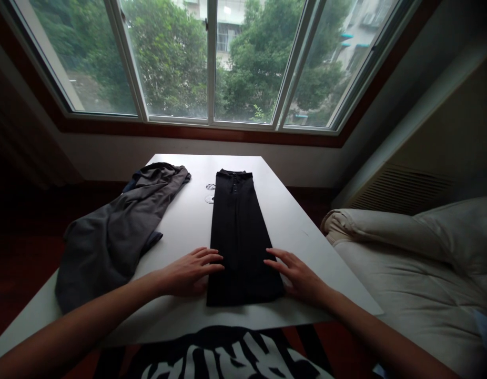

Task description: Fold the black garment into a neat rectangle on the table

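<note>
Black trousers [237, 226] lie flat and lengthwise on the white table [302, 237], with the waistband and its drawstring at the far end and the leg ends near the front edge. My left hand [194, 268] rests at their left edge, its fingers spread and the fingertips on the cloth. At the right edge, my right hand [293, 271] touches the fabric with its fingertips, fingers apart. Neither hand grips anything.
A heap of grey and dark blue clothing [121, 226] covers the table's left side. Two round printed marks [209, 199] show beside the trousers. A pale sofa [401, 263] stands at the right, and a window [212, 63] is behind the table.
</note>
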Demonstrator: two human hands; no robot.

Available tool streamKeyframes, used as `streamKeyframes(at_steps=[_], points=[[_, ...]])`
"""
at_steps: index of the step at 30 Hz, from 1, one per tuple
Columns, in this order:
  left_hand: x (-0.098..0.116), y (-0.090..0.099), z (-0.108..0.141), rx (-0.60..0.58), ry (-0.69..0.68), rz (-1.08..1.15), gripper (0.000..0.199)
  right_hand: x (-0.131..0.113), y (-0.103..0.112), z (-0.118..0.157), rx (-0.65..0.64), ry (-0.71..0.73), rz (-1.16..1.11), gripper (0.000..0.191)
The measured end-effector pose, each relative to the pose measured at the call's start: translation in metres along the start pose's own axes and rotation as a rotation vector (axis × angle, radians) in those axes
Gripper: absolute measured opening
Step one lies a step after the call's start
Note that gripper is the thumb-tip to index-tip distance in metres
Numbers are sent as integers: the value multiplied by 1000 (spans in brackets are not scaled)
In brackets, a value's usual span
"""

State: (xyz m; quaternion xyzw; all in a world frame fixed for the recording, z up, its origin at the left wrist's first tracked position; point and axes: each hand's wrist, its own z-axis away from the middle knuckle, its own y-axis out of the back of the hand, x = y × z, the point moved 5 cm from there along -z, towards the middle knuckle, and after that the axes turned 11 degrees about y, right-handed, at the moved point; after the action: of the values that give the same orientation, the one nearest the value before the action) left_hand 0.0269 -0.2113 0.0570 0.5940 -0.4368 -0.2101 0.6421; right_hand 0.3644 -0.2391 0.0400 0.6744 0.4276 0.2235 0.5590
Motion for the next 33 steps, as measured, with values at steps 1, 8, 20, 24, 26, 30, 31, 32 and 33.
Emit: streamKeyframes(at_steps=[1, 8, 20, 24, 26, 30, 31, 32, 33], points=[[1, -4, -2, 26, 4, -8, 68, 0, -3, -6, 48, -14, 27, 63], [11, -15, -17, 58, -79, 50, 67, -10, -4, -35, -29, 141, -24, 64], [19, -18, -32, -76, -113, 172, 60, -15, 5, -40, 66, 27, -415, 30], [46, 20, -21, -195, -82, 420, 59, -38, 28, -50, -88, 6, -668, 30], [60, 41, -14, -280, -55, 575, 45, -54, 41, -55, -226, 28, -838, 33], [77, 70, 5, -439, 52, 916, 41, -83, 72, -69, -401, 159, -1213, 51], [78, 74, 10, -461, 84, 997, 47, -89, 81, -75, -382, 231, -1296, 53], [79, 76, 15, -474, 114, 1073, 51, -93, 92, -81, -339, 315, -1365, 53], [79, 77, 18, -478, 142, 1145, 53, -96, 101, -88, -283, 392, -1414, 52]])
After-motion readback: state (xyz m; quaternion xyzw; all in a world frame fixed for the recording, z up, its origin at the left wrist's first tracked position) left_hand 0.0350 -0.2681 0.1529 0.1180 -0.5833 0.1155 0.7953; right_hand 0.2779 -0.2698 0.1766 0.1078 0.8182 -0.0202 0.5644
